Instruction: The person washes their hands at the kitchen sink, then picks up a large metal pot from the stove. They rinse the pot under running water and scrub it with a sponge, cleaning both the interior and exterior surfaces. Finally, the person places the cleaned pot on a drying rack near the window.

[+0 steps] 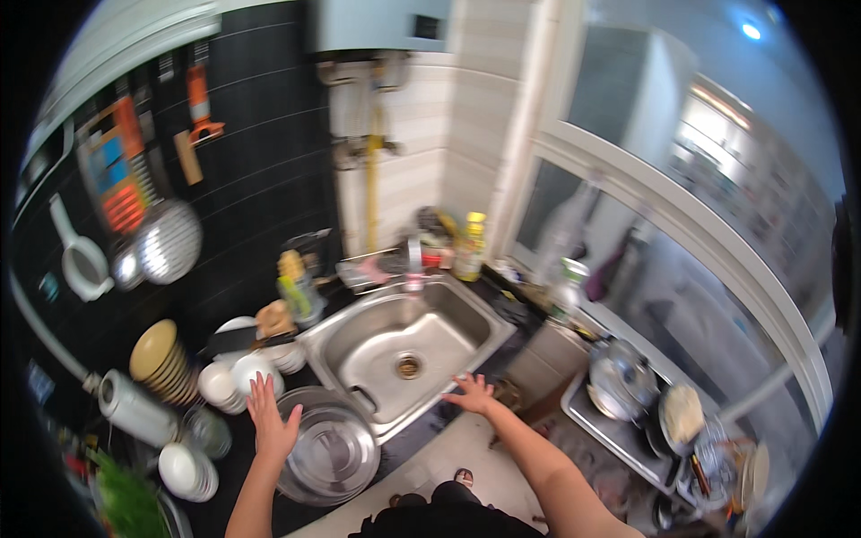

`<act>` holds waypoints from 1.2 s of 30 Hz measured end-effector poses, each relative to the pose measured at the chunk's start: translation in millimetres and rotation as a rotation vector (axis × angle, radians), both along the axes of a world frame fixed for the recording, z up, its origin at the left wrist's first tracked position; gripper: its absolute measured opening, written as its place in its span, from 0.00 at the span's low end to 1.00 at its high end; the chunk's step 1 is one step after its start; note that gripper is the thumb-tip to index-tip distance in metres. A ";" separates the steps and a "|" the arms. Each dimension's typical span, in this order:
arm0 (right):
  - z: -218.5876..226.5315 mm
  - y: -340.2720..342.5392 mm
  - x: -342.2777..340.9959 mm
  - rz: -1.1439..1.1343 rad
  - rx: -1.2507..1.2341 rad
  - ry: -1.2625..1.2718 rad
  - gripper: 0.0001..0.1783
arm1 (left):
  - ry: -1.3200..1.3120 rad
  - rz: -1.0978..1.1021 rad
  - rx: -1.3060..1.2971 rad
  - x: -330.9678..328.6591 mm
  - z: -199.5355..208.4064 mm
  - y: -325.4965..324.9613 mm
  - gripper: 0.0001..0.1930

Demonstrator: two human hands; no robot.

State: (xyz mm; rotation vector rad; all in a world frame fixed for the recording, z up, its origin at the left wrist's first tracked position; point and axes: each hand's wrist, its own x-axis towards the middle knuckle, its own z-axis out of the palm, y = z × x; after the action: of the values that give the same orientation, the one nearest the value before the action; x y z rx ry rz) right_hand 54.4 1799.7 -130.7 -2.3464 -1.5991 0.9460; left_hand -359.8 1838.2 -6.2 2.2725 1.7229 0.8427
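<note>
My left hand [273, 420] is raised with fingers spread and nothing in it, over the left edge of a round metal pot with a clear lid [334, 448]. To its left stand stacked white bowls [218, 384]. My right hand [472, 394] reaches out with fingers apart, holding nothing, beside the front right edge of the stainless steel sink [345, 345]. Inside the basin a round drain [409, 365] shows, and a tap [413, 260] stands at the back. Whether the right fingertips touch the rim, I cannot tell.
Yellow stacked bowls [158, 350], a glass jar [207, 432] and green leaves [130, 495] line the left. A skimmer [169, 240] hangs on the dark wall. A yellow bottle [471, 247] stands behind the sink. At right, a metal tray [610, 446] bears a lidded pot [622, 381].
</note>
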 end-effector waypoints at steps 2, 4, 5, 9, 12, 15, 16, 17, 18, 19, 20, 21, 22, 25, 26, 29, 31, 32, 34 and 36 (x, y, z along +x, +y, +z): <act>17.0 -29.0 12.4 -0.045 0.111 0.137 0.48 | 0.049 -0.166 -0.013 43.1 8.7 7.5 0.41; 36.0 -60.7 27.3 -0.161 0.112 0.085 0.44 | 0.096 -0.300 -0.033 88.1 12.2 10.8 0.41; 24.8 -79.4 46.8 -0.187 0.248 0.178 0.43 | 0.102 -0.369 -0.057 111.3 14.7 9.7 0.42; 52.1 -153.9 86.9 -0.453 0.451 0.395 0.36 | 0.142 -0.584 -0.080 184.7 12.6 2.8 0.42; 45.1 -214.8 120.5 -0.692 0.573 0.457 0.30 | 0.148 -0.704 -0.093 236.0 0.3 -5.2 0.40; 30.0 -273.9 157.5 -0.905 0.724 0.504 0.27 | 0.140 -0.791 -0.114 281.5 -3.3 -22.0 0.38; 18.0 -292.3 174.2 -0.935 0.791 0.372 0.26 | 0.143 -0.815 -0.132 295.8 -3.0 -28.1 0.38; 7.9 -314.1 191.0 -0.999 0.837 0.377 0.25 | 0.146 -0.840 -0.118 310.1 -6.4 -32.9 0.37; 5.5 -329.3 203.0 -1.056 0.881 0.393 0.24 | 0.137 -0.854 -0.131 320.7 -8.5 -36.7 0.37; 1.8 -347.4 217.1 -1.119 0.896 0.344 0.23 | 0.121 -0.877 -0.144 334.1 -9.4 -41.4 0.36; -5.4 -363.3 232.6 -1.180 0.910 0.293 0.23 | 0.106 -0.899 -0.156 346.3 -10.4 -45.9 0.36; -5.0 -375.3 243.8 -1.221 0.985 0.264 0.21 | 0.089 -0.918 -0.168 357.3 -12.5 -49.2 0.35; -4.0 -387.8 255.1 -1.318 0.951 0.335 0.20 | 0.082 -0.925 -0.183 368.5 -11.7 -53.7 0.35; -0.6 -417.9 279.3 -1.377 1.046 0.400 0.18 | 0.090 -0.939 -0.217 402.1 -6.0 -69.2 0.35; -2.5 -425.8 287.9 -1.370 1.044 0.394 0.19 | 0.087 -0.957 -0.226 415.9 -6.2 -74.5 0.35; -1.7 -448.1 304.4 -1.362 1.030 0.449 0.19 | 0.101 -1.032 -0.199 455.3 -8.8 -90.0 0.35; 11.9 -460.7 305.3 -1.387 1.021 0.450 0.18 | 0.111 -1.080 -0.224 479.4 -4.9 -107.6 0.35; 12.8 -470.5 307.6 -1.401 1.029 0.446 0.18 | 0.117 -1.105 -0.236 492.5 -1.8 -117.4 0.35; 20.7 -495.6 308.0 -1.427 1.070 0.463 0.19 | 0.145 -1.183 -0.225 520.1 2.9 -137.6 0.35; 24.3 -526.2 308.1 -1.458 1.133 0.391 0.19 | 0.171 -1.282 -0.210 548.1 2.2 -156.4 0.35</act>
State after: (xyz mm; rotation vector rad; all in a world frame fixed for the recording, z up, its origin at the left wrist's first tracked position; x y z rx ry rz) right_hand 362.5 1273.5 -106.4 -1.5600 0.0788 0.0236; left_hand 188.4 1681.8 -4.0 2.6026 0.1033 0.1541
